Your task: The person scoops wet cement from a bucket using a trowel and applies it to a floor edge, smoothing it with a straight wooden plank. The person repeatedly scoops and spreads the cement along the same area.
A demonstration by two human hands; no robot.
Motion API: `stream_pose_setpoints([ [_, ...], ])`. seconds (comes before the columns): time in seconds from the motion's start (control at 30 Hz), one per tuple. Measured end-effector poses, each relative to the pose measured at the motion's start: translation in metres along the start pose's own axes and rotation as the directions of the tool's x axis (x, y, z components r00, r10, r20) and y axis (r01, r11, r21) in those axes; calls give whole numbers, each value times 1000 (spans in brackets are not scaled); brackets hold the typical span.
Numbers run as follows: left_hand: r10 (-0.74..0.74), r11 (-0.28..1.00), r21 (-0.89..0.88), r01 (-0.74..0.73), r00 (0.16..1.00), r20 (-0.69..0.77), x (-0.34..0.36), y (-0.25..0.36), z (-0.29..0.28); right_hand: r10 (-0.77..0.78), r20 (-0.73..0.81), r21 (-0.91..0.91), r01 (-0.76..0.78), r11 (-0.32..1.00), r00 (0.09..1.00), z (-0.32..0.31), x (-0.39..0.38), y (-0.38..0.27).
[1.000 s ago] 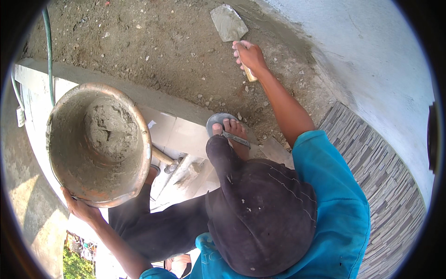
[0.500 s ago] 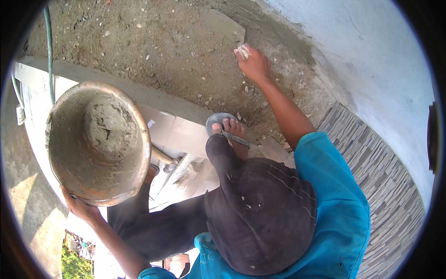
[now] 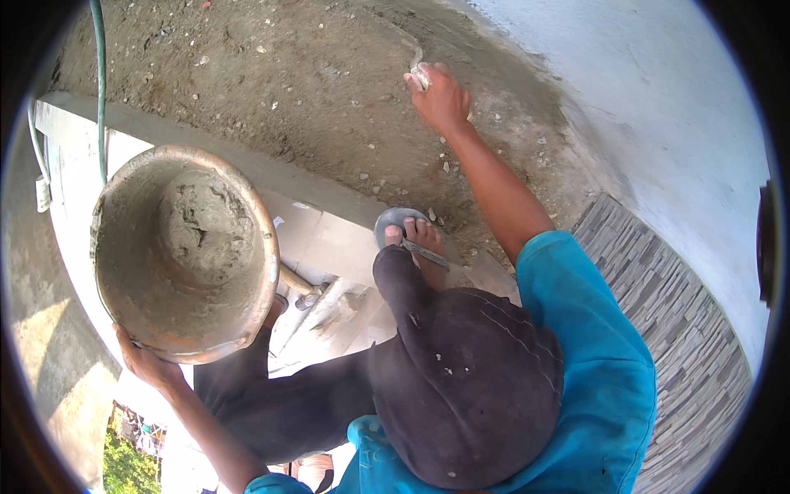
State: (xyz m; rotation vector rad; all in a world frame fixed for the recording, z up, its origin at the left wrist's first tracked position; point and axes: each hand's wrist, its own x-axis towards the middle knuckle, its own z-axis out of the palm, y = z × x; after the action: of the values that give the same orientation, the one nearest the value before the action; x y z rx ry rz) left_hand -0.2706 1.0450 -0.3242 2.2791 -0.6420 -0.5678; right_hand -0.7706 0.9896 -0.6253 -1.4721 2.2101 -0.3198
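My left hand [image 3: 149, 362] grips the lower rim of a round, mortar-smeared basin [image 3: 136, 272], which is tilted so that its inside shows. A lump of wet grey mortar [image 3: 206, 226] sticks to the basin's bottom. Far off at the upper right, my right hand [image 3: 442, 97] is closed around the handle of a trowel [image 3: 416, 54]. The trowel's blade blends into the grey-brown ground and its outline is hard to make out. It is low over rough soil [image 3: 321, 99], close to the foot of the wall.
A pale wall [image 3: 650, 90] rises at right, with striped stone cladding [image 3: 666, 329] below. A low concrete curb [image 3: 329, 193] borders the soil; my sandalled foot [image 3: 415, 239] is beside it. A green hose [image 3: 100, 90] hangs at left. A wooden-handled tool [image 3: 298, 280] lies by the basin.
My right hand has moved slightly up and left with the trowel, whose blade has turned and shows less. The basin appears a little farther right, still in my left hand.
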Motion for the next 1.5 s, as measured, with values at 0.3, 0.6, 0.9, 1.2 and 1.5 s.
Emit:
stream_pose_setpoints([
  [0.3, 25, 997, -71, -24, 1000, 17, 5, -9, -5, -112, 82, -80, 119, 990, 990, 10, 39, -2],
  [0.6, -59, 989, -134, 65, 997, 53, 6, -18, -9, 53, 340, 118, -98, 988, 939, 12, 81, -77],
  [0.9, -97, 991, -94, 96, 995, 4, 0, -24, -11, 13, 279, 84, -37, 996, 960, 50, 144, -95],
  [1.2, -92, 994, -53, 93, 996, 17, -1, -28, -14, 108, 257, 9, -114, 993, 960, 38, 149, -92],
  [1.5, -73, 997, -21, 73, 997, 9, -5, -23, -9, 102, 161, 5, -104, 995, 982, 28, 129, -87],
])
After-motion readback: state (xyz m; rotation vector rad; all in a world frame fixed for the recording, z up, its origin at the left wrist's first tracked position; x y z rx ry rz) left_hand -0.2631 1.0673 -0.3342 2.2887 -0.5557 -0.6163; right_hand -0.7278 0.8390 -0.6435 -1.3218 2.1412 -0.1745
